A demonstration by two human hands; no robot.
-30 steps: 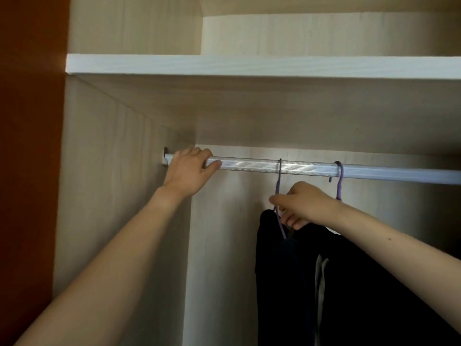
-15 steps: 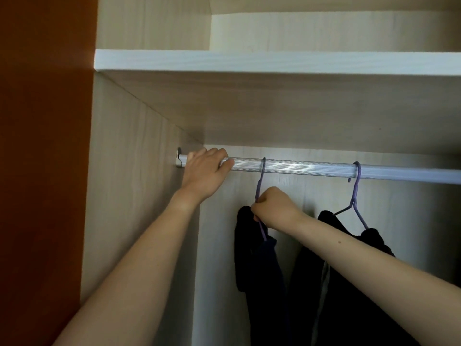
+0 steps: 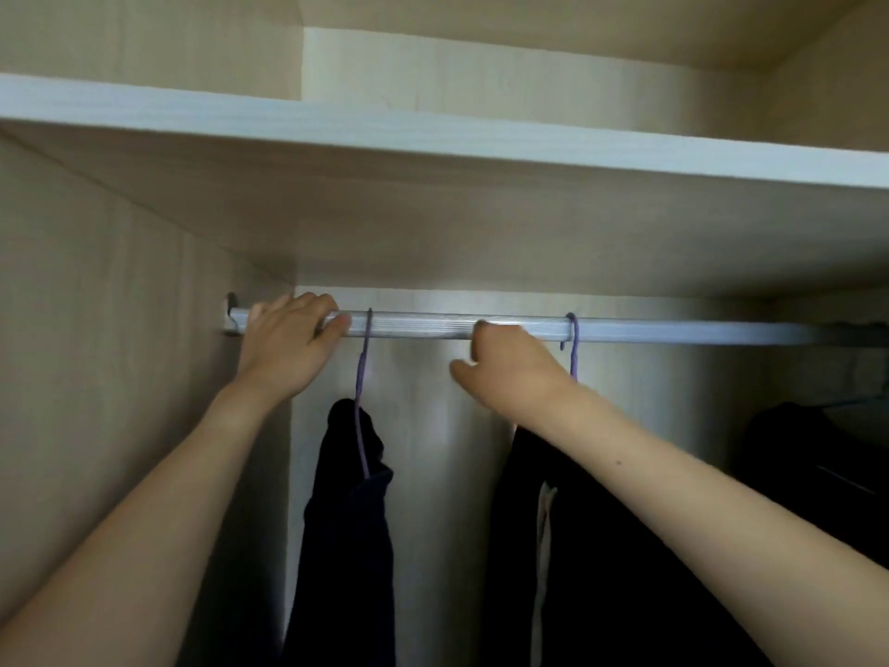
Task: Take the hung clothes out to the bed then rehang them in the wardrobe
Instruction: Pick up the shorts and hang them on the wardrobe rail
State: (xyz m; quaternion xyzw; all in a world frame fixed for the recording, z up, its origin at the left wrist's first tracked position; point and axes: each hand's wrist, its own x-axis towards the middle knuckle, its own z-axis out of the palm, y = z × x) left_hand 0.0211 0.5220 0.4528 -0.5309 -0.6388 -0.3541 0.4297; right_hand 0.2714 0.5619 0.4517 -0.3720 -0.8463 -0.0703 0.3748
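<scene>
A silver wardrobe rail (image 3: pixel 413 327) runs under a shelf. My left hand (image 3: pixel 284 349) grips the rail at its left end, fingers over the top and thumb beneath. Just right of it a purple hanger (image 3: pixel 363 373) hangs with a dark garment (image 3: pixel 351 546). My right hand (image 3: pixel 510 373) is up at the rail between the two hangers, its fingers loosely curled against the rail and holding nothing. Right beside it a second purple hanger hook (image 3: pixel 572 339) carries a black garment (image 3: pixel 601 570), partly hidden by my right forearm.
A pale wooden shelf (image 3: pixel 433 137) sits close above the rail. The wardrobe's left wall (image 3: pixel 120 377) stands beside my left arm. More dark clothing (image 3: pixel 818 454) hangs at the far right on a teal hanger.
My right hand has let go of the left hanger after sliding it left along the rail. It has risen to the rail near the second hanger. The left hand kept its grip.
</scene>
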